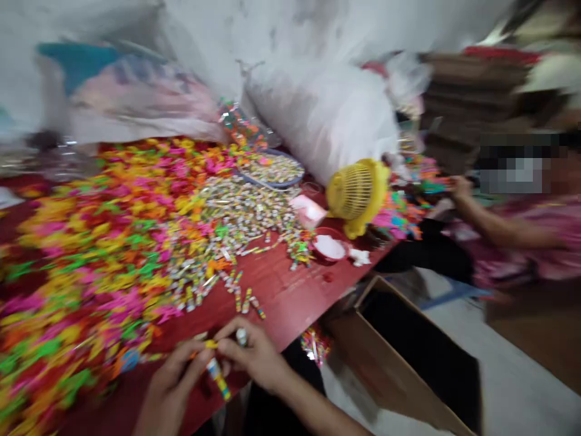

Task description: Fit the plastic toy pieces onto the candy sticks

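My left hand [175, 378] and my right hand [256, 354] meet over the front edge of the red table. Between their closed fingertips is a thin printed tube [218, 378] in blue, white and yellow, tilted downward. A small yellow plastic piece [211, 344] sits at its upper end, against my right fingertips. A second small tube with a whitish end [241, 336] sticks up from the fingers of my right hand. Just beyond lie several loose printed tubes [247, 301]. Blur hides the exact finger contacts.
Bright plastic pieces [104, 242] heap on the left of the red table [281, 284], beside piled printed tubes [245, 203]. A yellow basket [356, 194] and red bowl [329, 247] stand right of them. An open cardboard box [363, 357] is below; another person's arm [503, 224] is at right.
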The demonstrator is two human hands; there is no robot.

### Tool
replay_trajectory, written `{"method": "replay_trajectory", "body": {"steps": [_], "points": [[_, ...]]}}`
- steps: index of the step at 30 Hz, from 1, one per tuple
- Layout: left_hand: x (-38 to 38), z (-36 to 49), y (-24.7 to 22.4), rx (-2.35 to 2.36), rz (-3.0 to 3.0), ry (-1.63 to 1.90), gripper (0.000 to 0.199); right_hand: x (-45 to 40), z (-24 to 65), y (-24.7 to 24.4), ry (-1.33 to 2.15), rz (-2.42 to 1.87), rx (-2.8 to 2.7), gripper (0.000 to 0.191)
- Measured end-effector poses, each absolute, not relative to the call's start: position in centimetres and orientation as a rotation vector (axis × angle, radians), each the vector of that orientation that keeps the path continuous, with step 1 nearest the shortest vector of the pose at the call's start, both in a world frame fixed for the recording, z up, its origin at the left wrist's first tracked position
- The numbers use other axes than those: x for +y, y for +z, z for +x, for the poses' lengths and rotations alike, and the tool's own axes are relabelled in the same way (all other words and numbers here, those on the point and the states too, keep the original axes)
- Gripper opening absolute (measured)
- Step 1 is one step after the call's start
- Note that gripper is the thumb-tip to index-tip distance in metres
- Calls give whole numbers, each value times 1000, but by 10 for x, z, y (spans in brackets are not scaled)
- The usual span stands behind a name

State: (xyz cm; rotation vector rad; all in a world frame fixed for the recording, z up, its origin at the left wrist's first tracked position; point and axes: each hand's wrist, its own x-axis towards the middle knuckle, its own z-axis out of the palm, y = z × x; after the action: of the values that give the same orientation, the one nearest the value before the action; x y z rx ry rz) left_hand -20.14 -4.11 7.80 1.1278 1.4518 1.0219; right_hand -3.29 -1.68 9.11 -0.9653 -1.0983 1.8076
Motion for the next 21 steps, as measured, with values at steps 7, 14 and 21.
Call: {"method": "replay_trajectory", "body": {"steps": [7, 14, 21], "points": [[-44, -176, 98, 1400, 1035, 1014, 27, -24, -33, 77, 1733, -1114, -1119, 36], [-51, -185, 92, 1360, 1067, 1023, 27, -28, -39, 75, 1750, -1177, -1183, 39], [-54, -185, 83, 1453, 1281, 1080, 24, -26, -43, 75, 1735, -1204, -1216, 39]]}}
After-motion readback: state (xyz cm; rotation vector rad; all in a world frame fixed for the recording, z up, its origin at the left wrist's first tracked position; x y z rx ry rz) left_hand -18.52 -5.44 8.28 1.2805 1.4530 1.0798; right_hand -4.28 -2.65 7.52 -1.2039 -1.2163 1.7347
